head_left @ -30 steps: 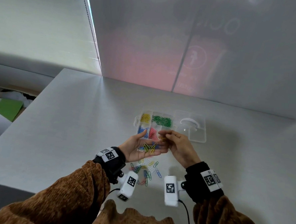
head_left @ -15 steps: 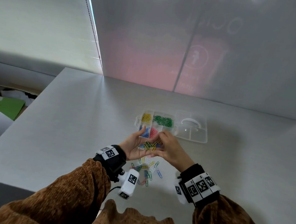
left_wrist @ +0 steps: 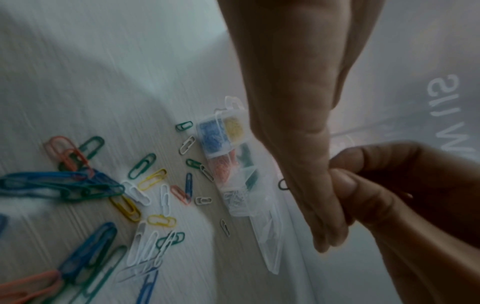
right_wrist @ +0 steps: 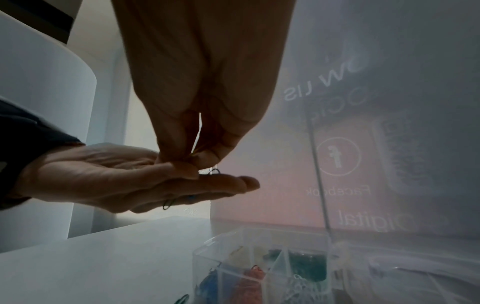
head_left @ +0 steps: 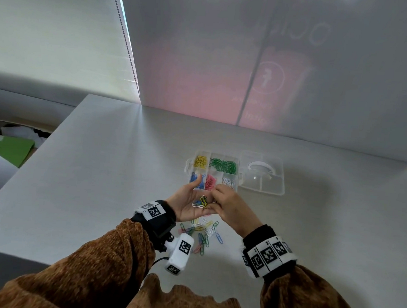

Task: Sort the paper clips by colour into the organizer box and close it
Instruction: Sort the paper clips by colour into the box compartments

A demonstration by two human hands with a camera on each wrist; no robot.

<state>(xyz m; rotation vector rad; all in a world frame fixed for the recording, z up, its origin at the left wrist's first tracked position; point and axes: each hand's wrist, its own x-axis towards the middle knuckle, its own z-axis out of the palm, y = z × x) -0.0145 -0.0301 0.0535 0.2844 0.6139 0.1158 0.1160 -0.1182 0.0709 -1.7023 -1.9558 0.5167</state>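
Note:
My left hand (head_left: pixel 188 201) is held palm up above the table, fingers nearly straight, carrying a small heap of mixed paper clips (head_left: pixel 201 201). My right hand (head_left: pixel 218 198) reaches into that palm from the right, and its thumb and fingertips (right_wrist: pixel 191 164) pinch a clip in the heap. Just beyond the hands stands the clear organizer box (head_left: pixel 238 177) with its lid (head_left: pixel 264 181) lying open to the right. Its compartments hold yellow, green, blue, red and white clips. More loose clips (head_left: pixel 202 232) lie scattered on the table under my hands, and these loose clips (left_wrist: pixel 145 185) show in the left wrist view too.
The grey table (head_left: pixel 101 171) ends at an edge to the left, with a green sheet (head_left: pixel 10 148) on a lower level beyond it. A frosted wall panel (head_left: pixel 274 74) rises behind the box.
My right hand has come down from near the box into my left palm and now pinches in the heap. The left hand has stayed palm up with its clips.

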